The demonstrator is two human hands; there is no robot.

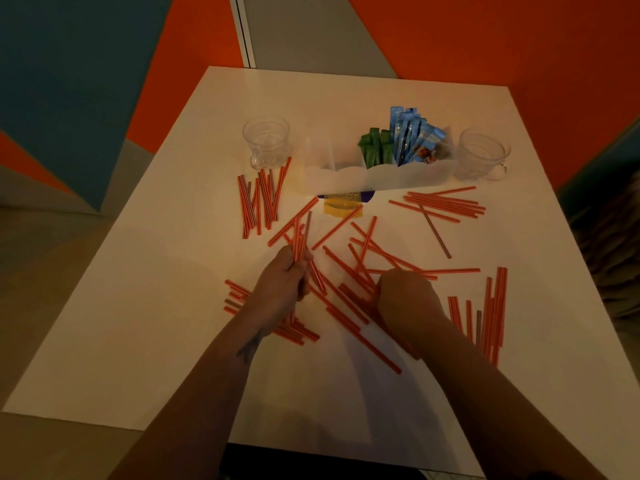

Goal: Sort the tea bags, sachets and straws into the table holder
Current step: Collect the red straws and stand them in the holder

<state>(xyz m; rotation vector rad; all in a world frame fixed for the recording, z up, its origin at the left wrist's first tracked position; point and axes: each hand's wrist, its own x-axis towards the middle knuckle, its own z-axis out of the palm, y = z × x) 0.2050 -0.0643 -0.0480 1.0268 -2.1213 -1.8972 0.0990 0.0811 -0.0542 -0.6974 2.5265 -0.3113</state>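
Observation:
Many red-and-white striped straws lie scattered over the white table. My left hand is shut on a small bundle of straws that points away from me. My right hand rests knuckles-up on the straw pile in the middle, its fingers curled down among the straws; whether it holds any is hidden. The white table holder stands at the back, with green sachets and blue sachets upright in its right compartments. A yellow tea bag packet lies in front of it.
Two clear glass mugs stand beside the holder, one to the left and one to the right. Separate straw groups lie at left, right back and right front. Orange and blue walls surround the table.

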